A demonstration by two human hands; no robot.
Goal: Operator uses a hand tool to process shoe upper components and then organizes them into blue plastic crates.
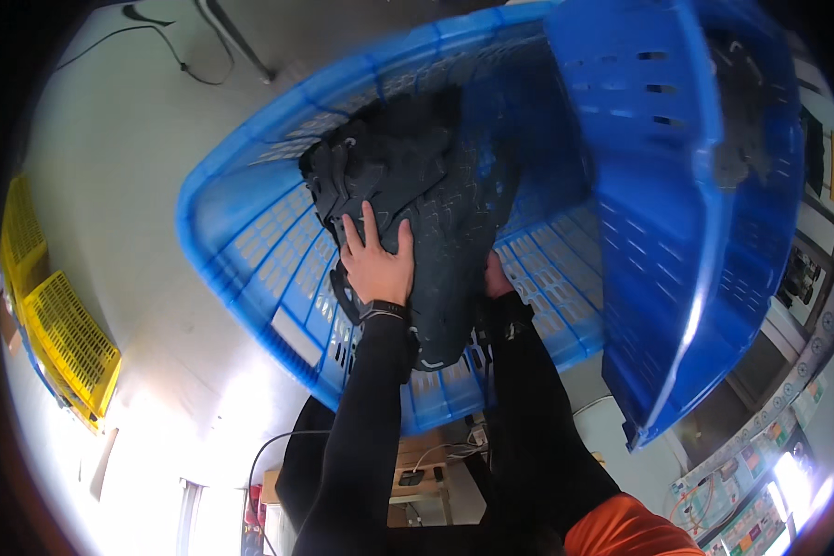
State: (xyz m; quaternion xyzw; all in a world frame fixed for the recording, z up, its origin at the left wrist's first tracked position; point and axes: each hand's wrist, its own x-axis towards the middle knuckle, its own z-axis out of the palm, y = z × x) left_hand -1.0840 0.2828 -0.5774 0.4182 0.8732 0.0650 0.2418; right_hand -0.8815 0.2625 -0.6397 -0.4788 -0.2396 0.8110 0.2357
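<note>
A stack of dark grey cut fabric pieces (435, 213) lies in a large blue plastic basket (250, 301) with slotted walls. My left hand (378, 269) rests flat on top of the stack, its fingers spread over the cloth. At the stack's right side is my right hand (498, 275); only its back edge and wrist show, and its fingers are hidden by the fabric. Small loops and layered edges stick out at the stack's left end.
A second blue basket (658, 176) stands tilted at the right, with a dark piece of cloth (741, 111) in it. Yellow baskets (69, 338) stand on the floor at far left. A black cable (171, 51) lies at the upper left. Behind my arms is a wooden table (431, 463).
</note>
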